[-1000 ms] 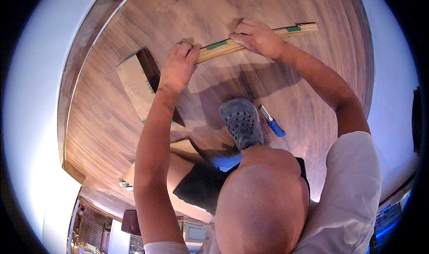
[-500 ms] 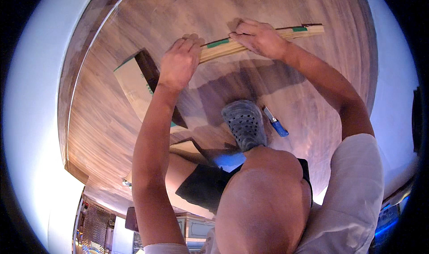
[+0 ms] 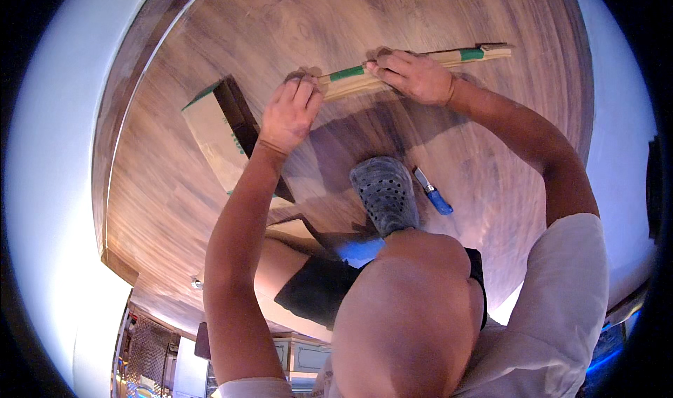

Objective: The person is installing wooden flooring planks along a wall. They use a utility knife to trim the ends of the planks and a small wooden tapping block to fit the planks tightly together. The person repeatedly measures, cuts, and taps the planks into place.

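A long, narrow piece of folded tan cardboard (image 3: pixel 350 85) stretches across the far part of the floor, with green patches (image 3: pixel 347 73) along its upper side. Around its left end curl the fingers of my left hand (image 3: pixel 289 115), hiding that end. My right hand (image 3: pixel 419 79) pinches the same cardboard near its middle, thumb toward me and fingertips over the far edge. Its right end sticks out past my right hand, showing a dark, raised flap.
An open-sided cardboard box (image 3: pixel 216 139) lies on the wood floor (image 3: pixel 301 19) left of my left forearm. A blue-handled knife (image 3: pixel 433 191) rests with its blade exposed, right of my grey clog (image 3: pixel 383 191). Another cardboard piece (image 3: pixel 294 230) lies by my leg.
Both hands and the cardboard have come slightly nearer to me. The cardboard has tipped a little, so more of its green-patched upper side shows.
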Motion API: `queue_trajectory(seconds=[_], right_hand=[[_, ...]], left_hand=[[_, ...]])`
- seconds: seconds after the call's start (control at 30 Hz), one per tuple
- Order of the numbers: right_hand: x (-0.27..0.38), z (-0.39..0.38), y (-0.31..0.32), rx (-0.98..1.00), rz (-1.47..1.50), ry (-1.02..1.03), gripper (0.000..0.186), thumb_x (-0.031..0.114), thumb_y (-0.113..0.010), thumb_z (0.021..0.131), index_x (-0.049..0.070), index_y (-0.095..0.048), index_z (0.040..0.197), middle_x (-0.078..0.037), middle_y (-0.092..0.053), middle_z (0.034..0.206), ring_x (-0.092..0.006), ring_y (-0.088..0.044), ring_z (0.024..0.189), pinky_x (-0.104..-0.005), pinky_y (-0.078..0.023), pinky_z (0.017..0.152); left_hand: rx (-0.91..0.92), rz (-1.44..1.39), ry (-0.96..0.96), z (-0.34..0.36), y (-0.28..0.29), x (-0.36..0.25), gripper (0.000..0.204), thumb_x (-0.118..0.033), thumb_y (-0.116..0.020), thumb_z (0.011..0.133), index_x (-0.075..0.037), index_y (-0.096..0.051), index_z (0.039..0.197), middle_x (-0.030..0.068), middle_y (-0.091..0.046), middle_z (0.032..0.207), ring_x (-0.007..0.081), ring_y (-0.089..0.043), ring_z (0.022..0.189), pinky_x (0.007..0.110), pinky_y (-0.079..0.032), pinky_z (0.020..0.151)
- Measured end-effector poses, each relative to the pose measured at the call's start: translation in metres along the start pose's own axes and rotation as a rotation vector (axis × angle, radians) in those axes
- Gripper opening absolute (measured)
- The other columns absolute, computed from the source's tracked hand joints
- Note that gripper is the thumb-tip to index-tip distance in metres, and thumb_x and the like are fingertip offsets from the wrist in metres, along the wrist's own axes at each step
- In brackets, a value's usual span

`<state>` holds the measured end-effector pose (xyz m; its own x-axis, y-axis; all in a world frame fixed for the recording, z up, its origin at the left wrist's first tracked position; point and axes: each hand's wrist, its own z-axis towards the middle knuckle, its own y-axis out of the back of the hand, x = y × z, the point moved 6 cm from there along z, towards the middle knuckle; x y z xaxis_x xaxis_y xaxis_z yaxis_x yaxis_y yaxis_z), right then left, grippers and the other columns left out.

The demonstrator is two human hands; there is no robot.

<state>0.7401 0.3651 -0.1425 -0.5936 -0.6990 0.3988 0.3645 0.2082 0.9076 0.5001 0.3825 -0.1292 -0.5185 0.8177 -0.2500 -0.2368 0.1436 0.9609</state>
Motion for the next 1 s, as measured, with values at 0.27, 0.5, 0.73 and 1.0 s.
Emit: queue_trajectory(seconds=[0.27, 0.5, 0.73, 1.0], right_hand=[[-0.009, 0.004, -0.009, -0.141, 0.305, -0.224, 0.035, 0.014, -0.069, 0.086, 0.01, -0.07, 0.121, -0.011, -0.063, 0.108, -0.0313, -0.066, 0.101, -0.0429, -0.058, 0.081], [-0.009, -0.001, -0.005, -0.211, 0.208, -0.16, 0.033, 0.008, -0.07, 0.085, 0.01, -0.071, 0.118, -0.01, -0.062, 0.102, -0.0321, -0.064, 0.096, -0.0417, -0.056, 0.08], [-0.012, -0.003, 0.001, -0.109, 0.247, -0.188, 0.038, 0.008, -0.073, 0.081, 0.01, -0.07, 0.118, -0.009, -0.064, 0.11, -0.0313, -0.065, 0.104, -0.0414, -0.057, 0.084], [-0.037, -0.051, 0.071, -0.01, -0.021, -0.168, 0.039, 0.006, -0.074, 0.08, 0.006, -0.07, 0.119, -0.008, -0.065, 0.113, -0.0283, -0.065, 0.105, -0.0388, -0.059, 0.087]], left_hand=[[-0.103, -0.149, 0.283, -0.003, 0.002, 0.004, 0.025, -0.01, -0.067, 0.093, -0.008, -0.07, 0.117, 0.0095, -0.067, 0.126, 0.0341, -0.066, 0.106, 0.043, -0.058, 0.088], [-0.191, -0.359, 0.377, 0.025, 0.002, 0.0, 0.025, -0.009, -0.074, 0.086, -0.006, -0.073, 0.111, 0.0117, -0.068, 0.11, 0.0364, -0.066, 0.104, 0.046, -0.055, 0.092], [-0.234, -0.389, 0.332, 0.06, -0.022, -0.027, 0.026, -0.008, -0.075, 0.085, -0.006, -0.074, 0.111, 0.0094, -0.067, 0.109, 0.0327, -0.066, 0.1, 0.043, -0.056, 0.086], [-0.245, -0.512, 0.342, 0.058, -0.026, -0.02, 0.021, -0.003, -0.073, 0.087, -0.005, -0.074, 0.108, 0.0111, -0.068, 0.106, 0.0348, -0.067, 0.098, 0.044, -0.056, 0.086]])
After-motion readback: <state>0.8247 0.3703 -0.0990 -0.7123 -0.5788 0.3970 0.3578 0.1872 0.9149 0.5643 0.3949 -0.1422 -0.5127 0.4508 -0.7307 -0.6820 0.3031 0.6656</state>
